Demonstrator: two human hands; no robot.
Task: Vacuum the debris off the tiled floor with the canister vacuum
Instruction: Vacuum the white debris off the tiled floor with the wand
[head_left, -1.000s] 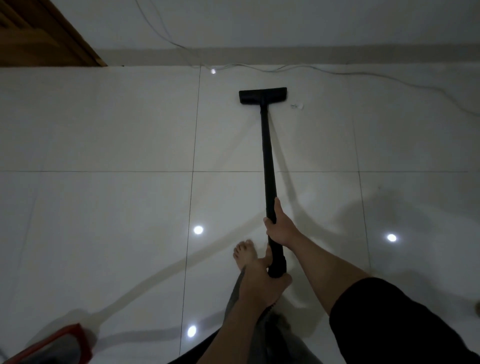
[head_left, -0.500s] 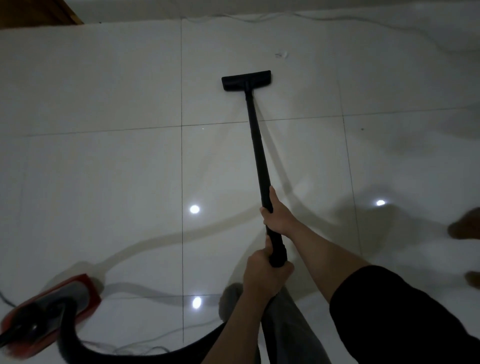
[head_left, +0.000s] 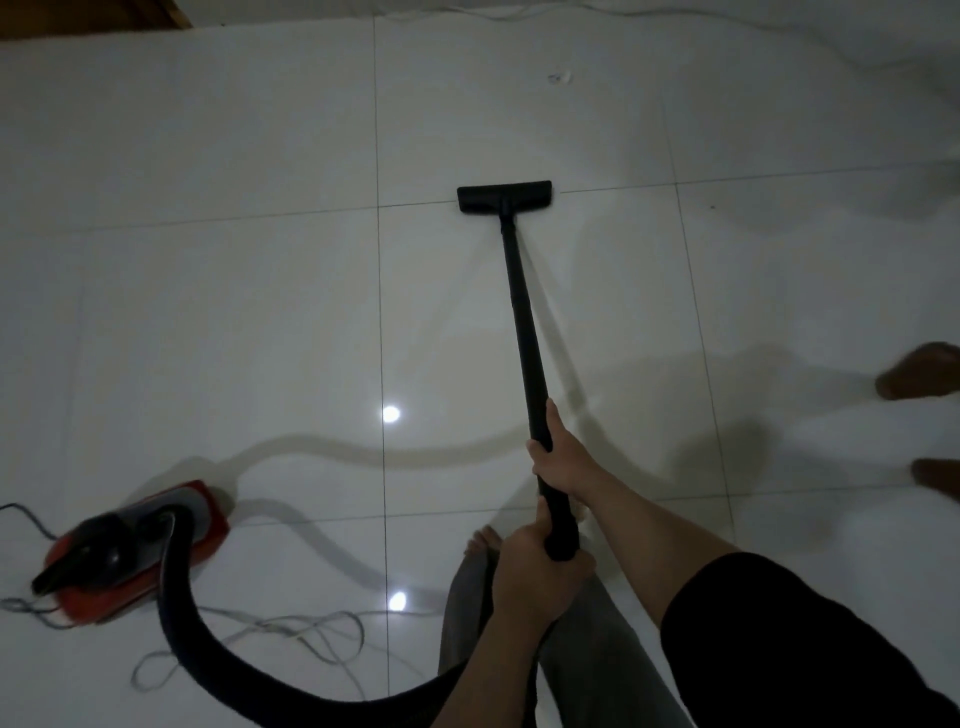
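I hold a black vacuum wand (head_left: 522, 312) with both hands. My right hand (head_left: 558, 457) grips it higher up the tube; my left hand (head_left: 535, 577) is wrapped around its lower end. The flat black floor nozzle (head_left: 504, 196) rests on the white tiles (head_left: 234, 312) across a grout line. A small pale scrap of debris (head_left: 560, 78) lies on the floor well beyond the nozzle. The red and black canister (head_left: 135, 551) sits at lower left, and its thick black hose (head_left: 208, 660) curves from it toward my legs.
A loose grey power cord (head_left: 291, 639) lies tangled beside the canister. Another person's bare feet (head_left: 919, 371) stand at the right edge. A thin cable (head_left: 597, 13) runs along the far wall, and wooden trim (head_left: 93, 18) shows at top left. My own foot (head_left: 480, 540) is under the wand.
The nozzle has been drawn back toward me, away from the wall and the scrap. My view has tilted down, bringing the canister, hose and cord into sight.
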